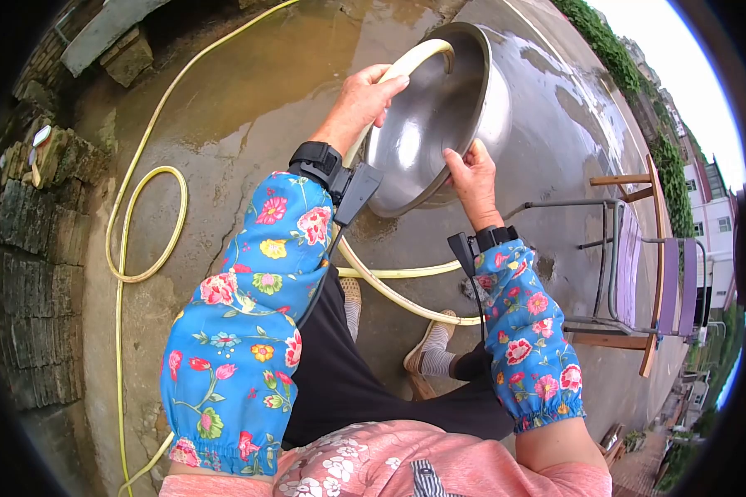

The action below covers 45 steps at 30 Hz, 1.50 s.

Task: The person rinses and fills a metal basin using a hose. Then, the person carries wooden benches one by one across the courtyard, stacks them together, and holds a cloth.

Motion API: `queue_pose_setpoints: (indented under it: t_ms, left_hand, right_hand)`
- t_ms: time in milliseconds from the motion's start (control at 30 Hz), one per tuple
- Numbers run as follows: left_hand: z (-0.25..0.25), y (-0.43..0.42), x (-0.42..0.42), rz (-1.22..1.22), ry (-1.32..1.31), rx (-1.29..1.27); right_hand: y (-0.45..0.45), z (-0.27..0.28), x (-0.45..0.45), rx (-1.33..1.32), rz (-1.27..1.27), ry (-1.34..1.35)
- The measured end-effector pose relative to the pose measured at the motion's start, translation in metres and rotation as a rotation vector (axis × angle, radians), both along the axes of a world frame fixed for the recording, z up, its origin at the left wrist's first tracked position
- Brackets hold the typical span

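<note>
A large shiny metal basin point(427, 116) is tipped on its side above the wet ground, its inside facing me and to the left. My right hand point(472, 176) pinches the basin's near rim between thumb and fingers. In my left hand point(363, 103) is a pale yellow hose point(418, 56), gripped near its end. The hose end curves over into the basin's upper part. Whether water is coming out of it I cannot make out. Both forearms wear blue flowered sleeves, with black straps at the wrists.
More of the hose loops over the concrete point(199, 215) at left and passes by my feet point(431, 348). A purple-seated metal chair point(625, 265) stands at right beside a wooden frame point(659, 248). Stacked stone point(37, 273) lines the left, with a brush point(40, 137) on top. Muddy water point(298, 58) covers ground ahead.
</note>
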<state>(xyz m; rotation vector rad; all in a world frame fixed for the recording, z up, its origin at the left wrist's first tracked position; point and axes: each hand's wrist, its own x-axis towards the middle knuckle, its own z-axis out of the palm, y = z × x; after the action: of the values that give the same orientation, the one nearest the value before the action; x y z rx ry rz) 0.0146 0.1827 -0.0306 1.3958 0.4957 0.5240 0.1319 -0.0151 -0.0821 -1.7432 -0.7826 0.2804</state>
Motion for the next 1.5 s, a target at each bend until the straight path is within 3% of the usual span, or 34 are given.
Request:
queue_pose_setpoints:
  t_ms: [367,600,933,1333,1500]
  left_hand:
    - [0.006,-0.001,0.003,-0.010,-0.050,0.002]
    - [0.010,0.004,0.002,0.123,-0.081,-0.001]
    - [-0.007,0.008,-0.003,0.095,0.036,0.019]
    - [-0.009,-0.001,-0.011,-0.022,0.277,0.108]
    - [-0.003,-0.005,-0.015,-0.293,0.394,0.110]
  right_hand:
    - [-0.001,-0.001,-0.002,0.003,-0.012,0.021]
    - [-0.007,-0.002,-0.008,0.000,-0.018,0.039]
    - [-0.020,-0.008,-0.007,0.047,-0.020,0.061]
    - [-0.037,-0.018,0.006,0.121,-0.051,0.131]
    - [-0.047,-0.024,0.012,0.097,-0.114,0.166]
